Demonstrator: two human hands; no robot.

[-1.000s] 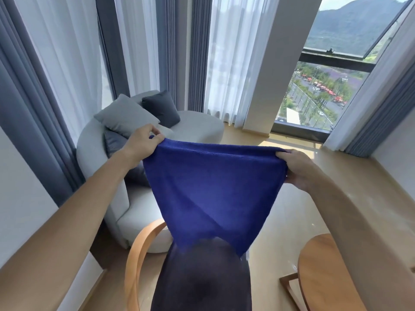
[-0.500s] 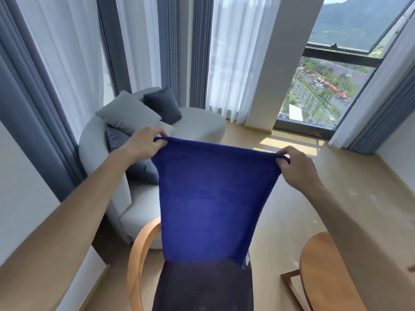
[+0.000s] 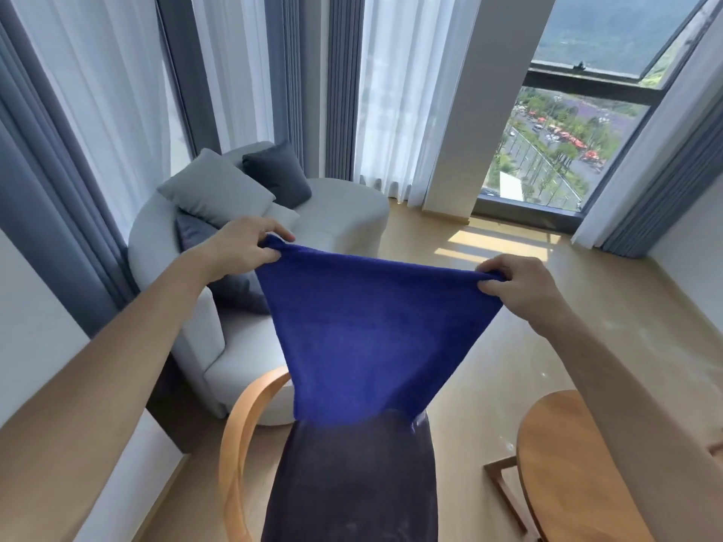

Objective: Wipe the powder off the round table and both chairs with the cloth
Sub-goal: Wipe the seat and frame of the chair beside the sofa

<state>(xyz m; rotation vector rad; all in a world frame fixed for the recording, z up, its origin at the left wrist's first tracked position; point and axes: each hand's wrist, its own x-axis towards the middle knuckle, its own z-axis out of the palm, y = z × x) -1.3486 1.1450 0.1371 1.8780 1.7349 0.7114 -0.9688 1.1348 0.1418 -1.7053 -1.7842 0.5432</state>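
Since the earlier frame we have drawn the blue terry cloth (image 3: 371, 338) taut and wider. Left hand (image 3: 238, 248) and right hand (image 3: 516, 283) each pinch a top corner; the dark-seated wooden chair (image 3: 352, 479) lies directly below.

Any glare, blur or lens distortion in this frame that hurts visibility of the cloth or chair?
Head view: wide-angle bending bows the grey curtains; sun patch glares on the wooden floor; blue terry cloth is sharp and evenly lit; the wooden-armed chair's dark seat sits in shade, faint powder barely visible.
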